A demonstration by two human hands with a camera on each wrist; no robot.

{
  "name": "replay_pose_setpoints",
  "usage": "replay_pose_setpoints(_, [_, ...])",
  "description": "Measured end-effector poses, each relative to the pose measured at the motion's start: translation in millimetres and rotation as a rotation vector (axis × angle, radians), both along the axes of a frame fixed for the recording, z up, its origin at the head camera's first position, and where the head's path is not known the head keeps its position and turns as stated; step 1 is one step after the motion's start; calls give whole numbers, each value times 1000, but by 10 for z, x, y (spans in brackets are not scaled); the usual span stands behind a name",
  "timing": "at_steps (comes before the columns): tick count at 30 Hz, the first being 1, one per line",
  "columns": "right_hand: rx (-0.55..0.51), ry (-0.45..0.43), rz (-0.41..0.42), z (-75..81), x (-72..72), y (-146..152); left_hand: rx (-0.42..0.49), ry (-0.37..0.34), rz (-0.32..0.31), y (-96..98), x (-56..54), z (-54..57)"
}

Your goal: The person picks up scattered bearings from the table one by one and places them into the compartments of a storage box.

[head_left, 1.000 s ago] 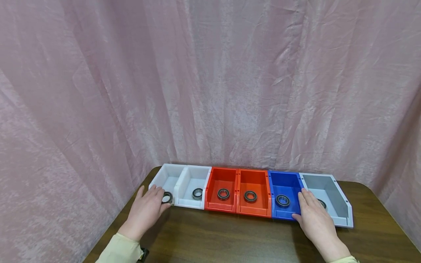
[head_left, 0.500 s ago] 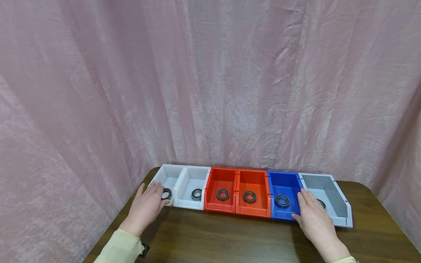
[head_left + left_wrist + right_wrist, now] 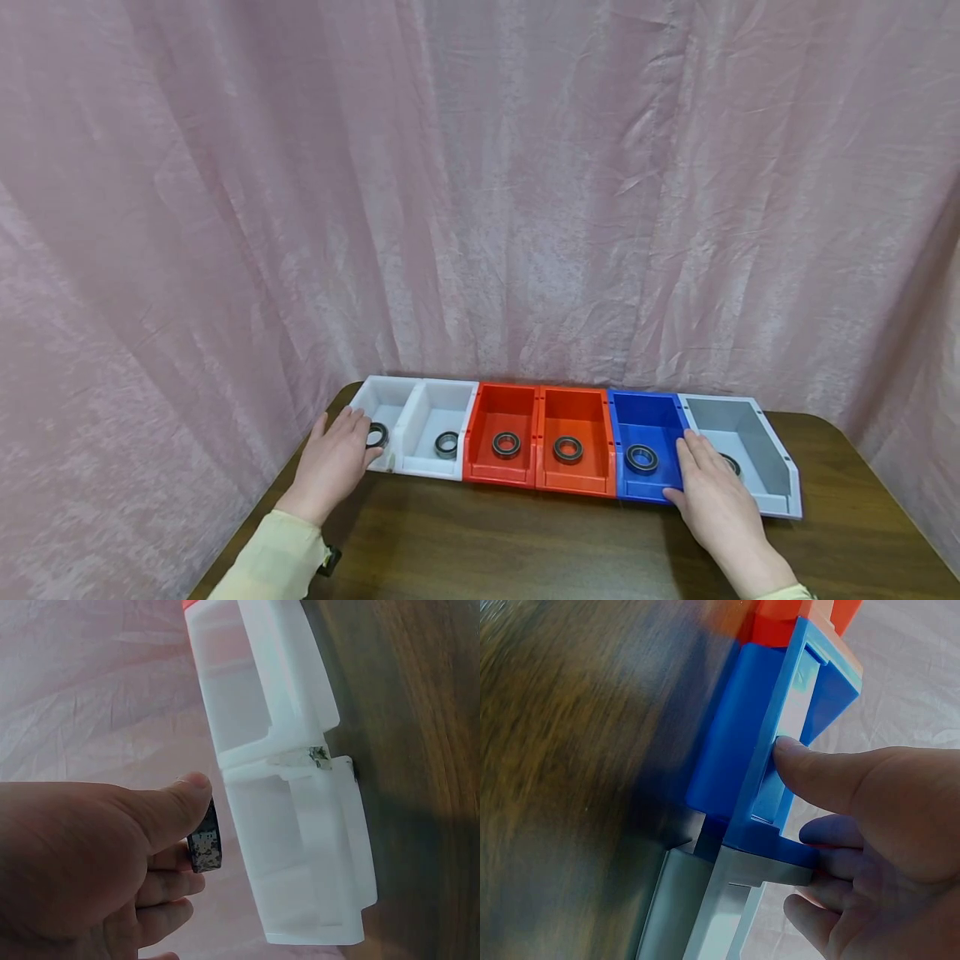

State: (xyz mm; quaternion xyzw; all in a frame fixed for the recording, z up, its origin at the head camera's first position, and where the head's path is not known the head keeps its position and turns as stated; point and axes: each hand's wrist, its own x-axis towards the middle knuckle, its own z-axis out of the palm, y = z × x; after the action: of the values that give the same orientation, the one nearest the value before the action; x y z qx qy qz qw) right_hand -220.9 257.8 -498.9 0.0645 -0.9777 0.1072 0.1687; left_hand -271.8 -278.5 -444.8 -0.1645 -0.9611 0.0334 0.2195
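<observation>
In the left wrist view, my left hand (image 3: 333, 458) pinches a black-rimmed ball bearing (image 3: 206, 849) between thumb and fingers. The hand is over the leftmost white bin (image 3: 289, 855), whose front lip has a dark stain at one corner. My right hand (image 3: 720, 500) lies over the wall between the blue bin (image 3: 651, 410) and the grey bin (image 3: 774, 437), its fingers fairly straight. In the right wrist view its thumb is at the front opening of the blue bin. One bearing (image 3: 642, 459) sits in the blue bin; another, in the grey bin, is partly hidden by the right hand.
A second white bin (image 3: 452, 400), a red bin (image 3: 510, 404) and an orange-red bin (image 3: 573, 406) continue the row, each with one bearing inside. The bins stand on a brown wooden table (image 3: 510, 542). A pink curtain (image 3: 480, 208) hangs behind.
My left hand has moved slightly up and away in the head view, with the bearing in it. The right hand stays in place on the bins.
</observation>
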Motion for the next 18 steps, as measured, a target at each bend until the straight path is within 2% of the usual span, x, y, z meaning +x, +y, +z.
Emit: replay_pose_setpoints(18, [5,9,5,14,-1,-3,14,-50,27,-46,-191,-40])
